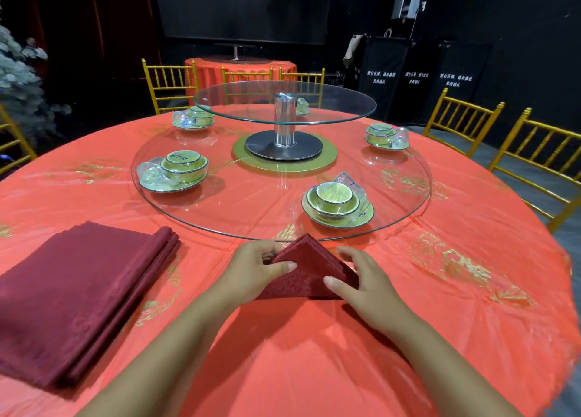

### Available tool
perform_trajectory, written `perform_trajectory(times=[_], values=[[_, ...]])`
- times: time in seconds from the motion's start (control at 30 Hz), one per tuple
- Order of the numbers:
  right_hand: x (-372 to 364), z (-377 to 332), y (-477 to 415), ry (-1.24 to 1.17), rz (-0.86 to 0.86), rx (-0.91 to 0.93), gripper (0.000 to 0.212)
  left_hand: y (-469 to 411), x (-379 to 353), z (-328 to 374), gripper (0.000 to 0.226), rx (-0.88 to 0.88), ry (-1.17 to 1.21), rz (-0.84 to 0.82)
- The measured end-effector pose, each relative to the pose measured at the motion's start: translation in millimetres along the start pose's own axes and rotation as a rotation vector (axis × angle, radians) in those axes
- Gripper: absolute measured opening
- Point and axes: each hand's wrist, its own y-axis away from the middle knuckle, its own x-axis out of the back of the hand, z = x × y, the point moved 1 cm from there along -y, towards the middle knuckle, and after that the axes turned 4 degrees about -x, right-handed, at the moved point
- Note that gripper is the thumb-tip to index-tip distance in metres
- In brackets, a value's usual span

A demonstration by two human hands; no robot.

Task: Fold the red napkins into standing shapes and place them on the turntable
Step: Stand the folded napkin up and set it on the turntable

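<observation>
A dark red napkin (pixel 306 270) folded into a triangle lies on the red tablecloth just in front of the glass turntable (pixel 220 220), its tip pointing at the rim. My left hand (pixel 253 267) pinches its left flap between thumb and fingers. My right hand (pixel 361 286) grips its right side, thumb on top. A stack of flat dark red napkins (pixel 78 294) lies to the left, near the table edge.
Several wrapped green bowl-and-plate sets (pixel 338 202) stand on the lower glass disc, around a metal post (pixel 284 119) carrying a smaller upper glass tier (pixel 345 106). Gold chairs (pixel 462 121) ring the round table (pixel 471 290). Dark wall and speakers stand behind.
</observation>
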Motion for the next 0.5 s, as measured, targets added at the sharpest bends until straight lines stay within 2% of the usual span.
perform_trajectory(times=[0.17,0.2,0.27,0.33,0.4,0.5], values=[[-29,-24,-11,-0.091,0.158,0.063,0.028,1,0,-4,0.015,0.004,0.015,-0.018],[-31,-24,-10,-0.077,0.202,0.065,0.027,2,1,-4,0.017,-0.014,-0.002,-0.02],[-34,-21,-8,-0.05,0.259,0.069,0.03,3,5,-6,0.036,-0.066,-0.072,0.055],[-36,-20,-7,-0.046,0.274,0.076,0.037,0,17,-12,0.055,-0.088,-0.283,0.207],[-36,-20,-6,-0.056,0.277,0.083,0.039,-6,31,-24,0.056,-0.016,-0.602,0.299],[-36,-20,-3,-0.055,0.278,0.075,0.041,-9,45,-43,0.055,0.192,-0.887,0.216]])
